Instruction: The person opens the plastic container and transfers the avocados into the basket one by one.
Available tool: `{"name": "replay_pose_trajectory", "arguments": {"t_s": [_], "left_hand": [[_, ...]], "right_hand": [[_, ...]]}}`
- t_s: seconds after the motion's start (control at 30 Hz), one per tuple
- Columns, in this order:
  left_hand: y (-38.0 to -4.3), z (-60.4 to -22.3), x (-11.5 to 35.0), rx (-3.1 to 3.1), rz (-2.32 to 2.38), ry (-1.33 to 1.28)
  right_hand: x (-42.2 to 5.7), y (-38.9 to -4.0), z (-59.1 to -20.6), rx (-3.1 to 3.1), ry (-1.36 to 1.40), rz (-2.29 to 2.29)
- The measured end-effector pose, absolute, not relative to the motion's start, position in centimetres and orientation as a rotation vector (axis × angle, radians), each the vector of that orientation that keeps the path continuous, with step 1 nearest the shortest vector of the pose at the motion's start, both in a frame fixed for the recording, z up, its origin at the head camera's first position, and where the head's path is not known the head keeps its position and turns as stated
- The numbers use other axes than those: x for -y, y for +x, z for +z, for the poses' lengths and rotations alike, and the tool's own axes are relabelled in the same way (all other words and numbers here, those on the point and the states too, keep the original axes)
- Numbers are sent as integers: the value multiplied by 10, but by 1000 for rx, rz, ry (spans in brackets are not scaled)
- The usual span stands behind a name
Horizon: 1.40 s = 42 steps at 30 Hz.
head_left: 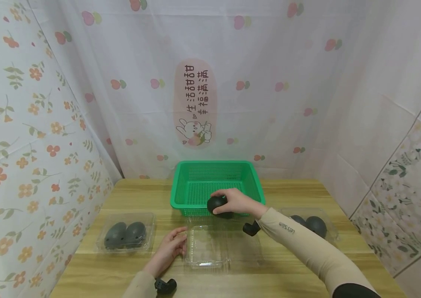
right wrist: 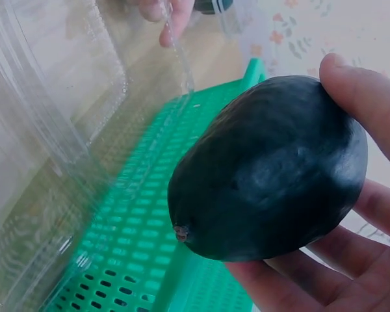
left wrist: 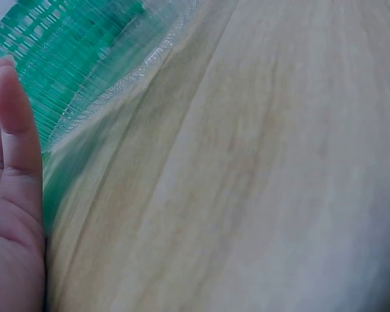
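An avocado (right wrist: 266, 169), dark and smooth with a small stem nub, is held in my right hand (head_left: 238, 203) over the front rim of the green basket (head_left: 214, 165). The right wrist view shows the thumb on one side of it and fingers around the other. In front of the basket lies an opened clear plastic clamshell box (head_left: 206, 246). My left hand (head_left: 173, 248) is at the box's left edge, its fingers touching the plastic. These fingers (left wrist: 16, 123) look fairly straight in the left wrist view; the thumb is hidden there.
To the left stands a clear box (head_left: 148, 221) with two dark avocados (head_left: 136, 234) in it. Another clear box (head_left: 327, 213) with dark avocados (head_left: 315, 227) stands at the right, partly behind my right forearm. A patterned curtain (head_left: 270, 103) hangs behind the wooden table (head_left: 95, 273).
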State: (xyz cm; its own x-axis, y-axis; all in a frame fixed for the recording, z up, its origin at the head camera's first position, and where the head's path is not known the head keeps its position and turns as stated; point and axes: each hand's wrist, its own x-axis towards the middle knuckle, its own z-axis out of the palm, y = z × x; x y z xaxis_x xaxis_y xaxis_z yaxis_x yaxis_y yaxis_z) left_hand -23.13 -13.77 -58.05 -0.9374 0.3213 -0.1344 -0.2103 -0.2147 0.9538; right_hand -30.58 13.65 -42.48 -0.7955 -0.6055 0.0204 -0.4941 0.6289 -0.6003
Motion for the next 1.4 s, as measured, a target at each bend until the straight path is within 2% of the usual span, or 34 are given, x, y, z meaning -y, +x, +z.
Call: {"name": "replay_pose_trajectory", "arguments": {"t_s": [1.4], "left_hand": [[-231, -582, 137, -1735, 2211, 123]], "right_hand": [[-131, -341, -419, -2728, -773, -967]]}}
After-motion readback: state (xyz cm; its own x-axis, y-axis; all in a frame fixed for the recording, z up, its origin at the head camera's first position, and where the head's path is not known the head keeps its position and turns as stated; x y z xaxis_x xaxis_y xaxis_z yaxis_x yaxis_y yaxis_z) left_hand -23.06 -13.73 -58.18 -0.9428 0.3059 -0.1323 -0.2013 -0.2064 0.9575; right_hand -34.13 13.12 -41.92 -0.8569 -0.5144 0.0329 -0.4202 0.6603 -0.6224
